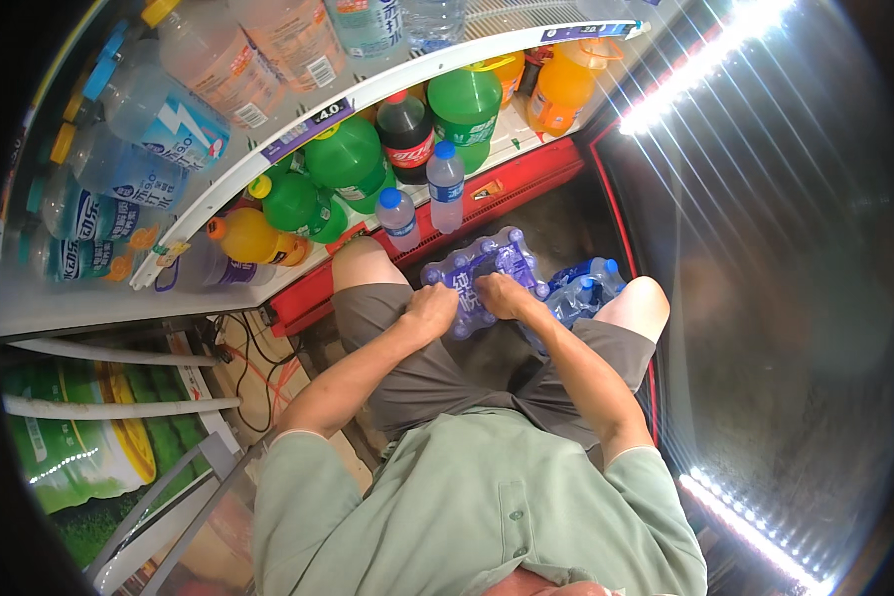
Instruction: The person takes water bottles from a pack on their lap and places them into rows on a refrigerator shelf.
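Observation:
Between my knees stands a shrink-wrapped pack of bottles (484, 249) with purple printing on its clear plastic film. My left hand (433, 307) is closed at the pack's near left side, its fingers curled on the film. Close by, my right hand (508, 295) pinches the same film near the middle of the top. The fingertips of both hands are partly hidden. Beyond the pack, two small blue-capped bottles, one on the left (399, 217) and one on the right (445, 186), stand at the front edge of the fridge's bottom shelf.
Blue-capped bottles in clear wrap (577, 294) lie beside my right knee. A white upper shelf rim (387, 80) curves overhead, with drinks above it and large soda bottles (350, 160) below. The fridge door (775, 313) stands at right; cables (249, 372) hang at left.

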Demonstrator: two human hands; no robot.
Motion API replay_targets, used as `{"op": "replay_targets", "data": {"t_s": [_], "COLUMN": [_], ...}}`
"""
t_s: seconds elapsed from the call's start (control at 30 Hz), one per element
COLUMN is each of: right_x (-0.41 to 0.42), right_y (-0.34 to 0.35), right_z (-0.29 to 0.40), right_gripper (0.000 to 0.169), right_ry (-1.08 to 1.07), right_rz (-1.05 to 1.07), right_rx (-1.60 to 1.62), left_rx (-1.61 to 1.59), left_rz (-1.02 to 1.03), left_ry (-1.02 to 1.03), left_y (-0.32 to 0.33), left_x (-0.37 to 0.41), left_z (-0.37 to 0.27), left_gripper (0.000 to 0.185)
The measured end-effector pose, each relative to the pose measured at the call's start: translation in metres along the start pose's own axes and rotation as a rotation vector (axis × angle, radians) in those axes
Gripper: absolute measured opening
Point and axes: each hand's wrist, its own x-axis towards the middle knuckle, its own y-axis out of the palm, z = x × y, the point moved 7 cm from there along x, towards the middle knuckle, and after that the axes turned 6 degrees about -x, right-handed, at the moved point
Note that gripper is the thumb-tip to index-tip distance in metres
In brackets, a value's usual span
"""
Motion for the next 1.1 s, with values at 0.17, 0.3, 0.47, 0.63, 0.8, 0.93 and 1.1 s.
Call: {"op": "replay_targets", "data": {"t_s": [0.17, 0.3, 0.47, 0.63, 0.8, 0.93, 1.1], "right_x": [0.004, -0.002, 0.006, 0.027, 0.048, 0.045, 0.031], "right_y": [0.019, 0.029, 0.037, 0.029, 0.062, 0.045, 0.018], "right_z": [0.003, 0.007, 0.005, -0.003, -0.038, -0.019, -0.005], "right_gripper": [0.033, 0.037, 0.038, 0.036, 0.028, 0.021, 0.017], "right_ry": [0.234, 0.231, 0.124, -0.005, -0.04, -0.133, -0.153], "right_rz": [0.146, 0.274, 0.433, 0.407, 0.409, 0.309, 0.147], "right_rx": [0.842, 1.237, 1.046, 0.264, 0.347, 0.358, 0.09], "left_rx": [-0.186, -0.377, -0.497, -0.57, -0.674, -0.673, -0.767], "left_rz": [-0.186, -0.306, -0.318, -0.331, -0.458, -0.471, -0.373], "left_ry": [-0.094, -0.058, -0.09, -0.166, -0.201, -0.249, -0.246], "left_y": [-0.004, 0.002, -0.007, -0.006, 0.03, 0.029, 0.019], "left_x": [-0.004, -0.003, -0.007, 0.0, 0.029, 0.022, 0.017], "left_z": [0.013, 0.034, 0.028, 0.036, 0.06, 0.059, 0.052], "left_gripper": [0.012, 0.02, 0.013, 0.014, 0.018, 0.019, 0.023]}}
